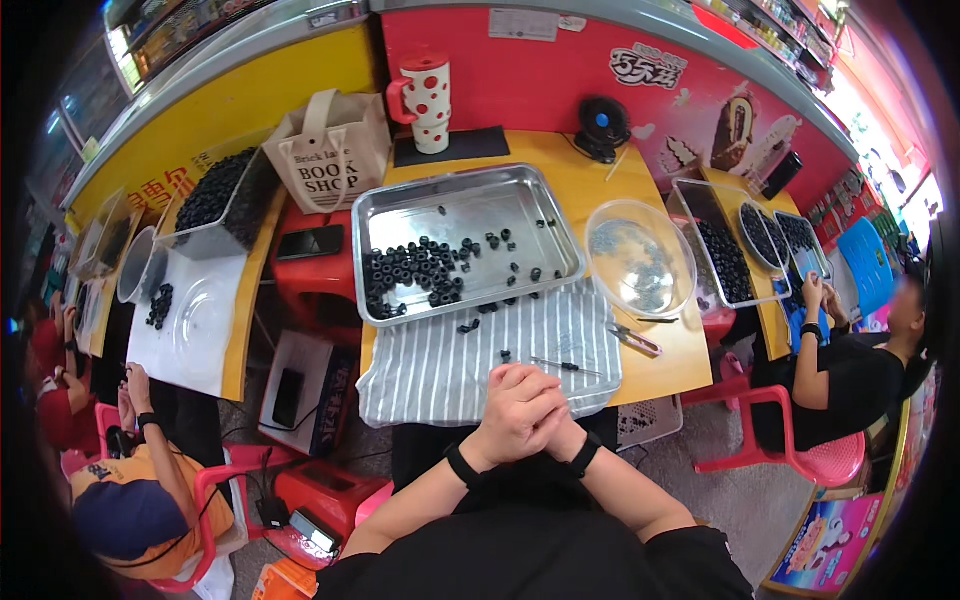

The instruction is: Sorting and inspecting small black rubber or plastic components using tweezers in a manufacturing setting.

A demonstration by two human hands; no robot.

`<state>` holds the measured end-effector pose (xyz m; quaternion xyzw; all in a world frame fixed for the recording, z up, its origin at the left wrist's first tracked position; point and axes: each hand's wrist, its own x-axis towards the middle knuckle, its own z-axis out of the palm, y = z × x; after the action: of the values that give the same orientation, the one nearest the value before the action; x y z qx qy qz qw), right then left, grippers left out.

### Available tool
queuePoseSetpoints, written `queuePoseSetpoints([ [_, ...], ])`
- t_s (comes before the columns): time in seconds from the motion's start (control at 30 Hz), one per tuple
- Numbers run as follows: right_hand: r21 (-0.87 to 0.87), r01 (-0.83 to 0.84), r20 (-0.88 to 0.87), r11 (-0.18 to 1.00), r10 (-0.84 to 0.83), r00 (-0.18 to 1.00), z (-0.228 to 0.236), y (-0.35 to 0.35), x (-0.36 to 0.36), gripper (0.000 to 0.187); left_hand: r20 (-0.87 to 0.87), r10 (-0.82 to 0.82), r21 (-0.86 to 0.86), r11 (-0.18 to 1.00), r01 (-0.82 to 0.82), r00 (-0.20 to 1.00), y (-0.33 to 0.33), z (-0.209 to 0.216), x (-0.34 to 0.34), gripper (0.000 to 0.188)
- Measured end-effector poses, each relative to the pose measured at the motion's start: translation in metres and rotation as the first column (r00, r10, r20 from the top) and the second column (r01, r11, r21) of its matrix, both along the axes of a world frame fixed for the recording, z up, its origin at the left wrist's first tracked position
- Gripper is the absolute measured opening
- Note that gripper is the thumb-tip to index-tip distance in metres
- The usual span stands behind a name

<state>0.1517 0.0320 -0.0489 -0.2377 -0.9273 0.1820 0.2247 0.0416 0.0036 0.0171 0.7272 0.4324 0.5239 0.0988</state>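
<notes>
My left hand [512, 398] and my right hand [563, 432] are clasped, fingers wrapped round each other, at the front edge of a grey-and-white striped cloth [425, 375]. Whatever lies between the palms is hidden; nothing sticks out. Just beyond my hands, a small black part [505, 355] and a thin tool with a dark handle [568, 366] lie on the cloth. Behind stands a metal tray [490, 198] with many small black ring-shaped parts [425, 268], mostly at its left. A round clear bowl [682, 290] on the right holds small pieces. A pink-handled tool [638, 342] lies near it.
A spotted tumbler [428, 105], a canvas bag [332, 150] and a small black fan [603, 125] stand at the back. A phone [310, 242] lies on a red stool to the left. Co-workers sit left [150, 490] and right [830, 360], beside bins of black parts.
</notes>
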Motion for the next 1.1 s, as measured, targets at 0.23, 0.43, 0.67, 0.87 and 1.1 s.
queuePoseSetpoints([
  [0.23, 0.205, -0.078, 0.234, 0.976, 0.029, 0.972, -0.003, 0.001, 0.006, 0.025, -0.006, 0.066, 0.094, 0.993, -0.065, 0.998, -0.015, -0.011, -0.004, 0.020],
  [0.43, 0.319, -0.146, 0.434, 0.936, -0.008, 0.901, -0.012, -0.001, 0.004, 0.027, 0.006, 0.128, 0.200, 0.972, -0.127, 0.992, -0.022, -0.034, -0.002, 0.021],
  [0.67, 0.425, -0.260, 0.630, 0.867, -0.077, 0.773, -0.021, 0.001, -0.002, 0.031, 0.016, 0.135, 0.201, 0.970, -0.135, 0.991, -0.019, -0.038, -0.001, 0.021],
  [0.87, -0.489, -0.207, -0.375, 0.847, 0.011, 0.927, 0.007, 0.002, 0.007, 0.031, 0.034, 0.102, 0.176, 0.979, -0.107, 0.994, -0.015, -0.032, -0.005, 0.026],
  [1.1, -0.324, -0.117, -0.303, 0.939, 0.014, 0.953, 0.013, 0.002, -0.007, 0.029, 0.011, 0.053, 0.035, 0.998, -0.053, 0.999, -0.010, -0.005, -0.004, 0.023],
])
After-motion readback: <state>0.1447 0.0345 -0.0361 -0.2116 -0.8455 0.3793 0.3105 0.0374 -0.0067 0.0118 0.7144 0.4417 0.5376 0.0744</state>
